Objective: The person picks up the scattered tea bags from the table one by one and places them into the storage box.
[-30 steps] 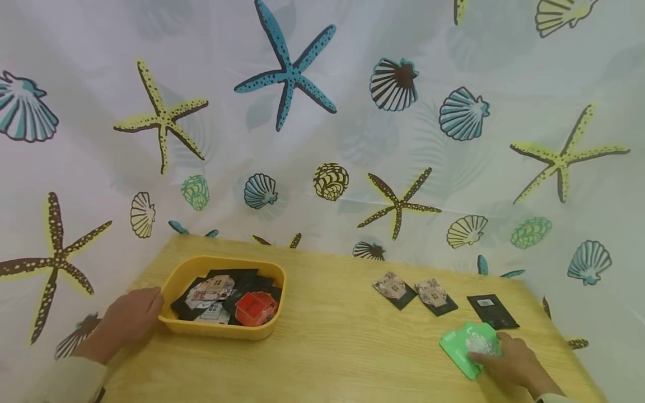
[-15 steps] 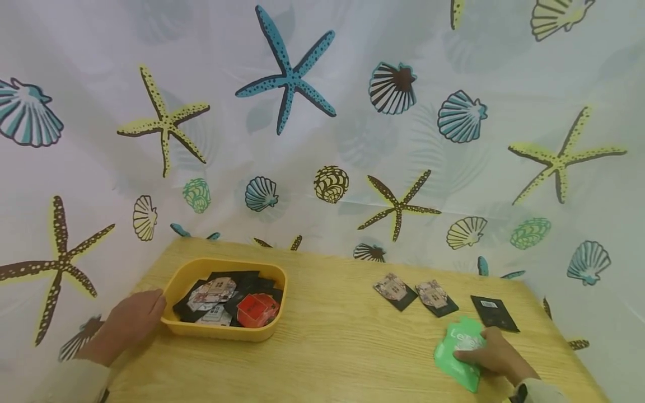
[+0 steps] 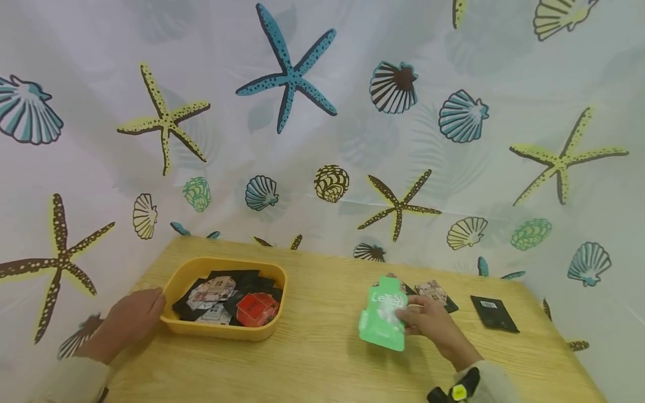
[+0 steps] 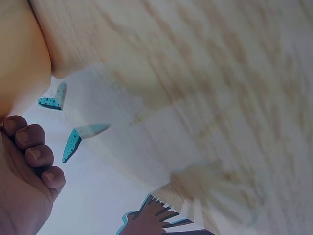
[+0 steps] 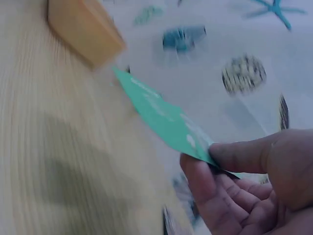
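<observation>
A flat green packet (image 3: pixel 383 316) with white lettering is pinched by my right hand (image 3: pixel 433 322) at its right edge. Its outline is notched, and it hangs tilted above the wooden table, casting a shadow. In the right wrist view the thumb (image 5: pixel 244 155) lies on top of the packet (image 5: pixel 161 117), with the fingers beneath. My left hand (image 3: pixel 133 319) is at the left wall of a yellow basket (image 3: pixel 221 331), its fingertips right by the rim. In the left wrist view its fingers (image 4: pixel 36 155) are loosely curled below the basket (image 4: pixel 24 58).
The basket holds several black sachets, some with house pictures, and a red one (image 3: pixel 257 309). Two house-picture sachets, one partly covered by the green packet, lie at the back right beside a black sachet (image 3: pixel 494 313). A seashell-print curtain (image 3: pixel 322 129) hangs behind the table.
My right hand has lifted the green packet from the table's right side and carried it left, turning it more upright. My left hand stays beside the basket.
</observation>
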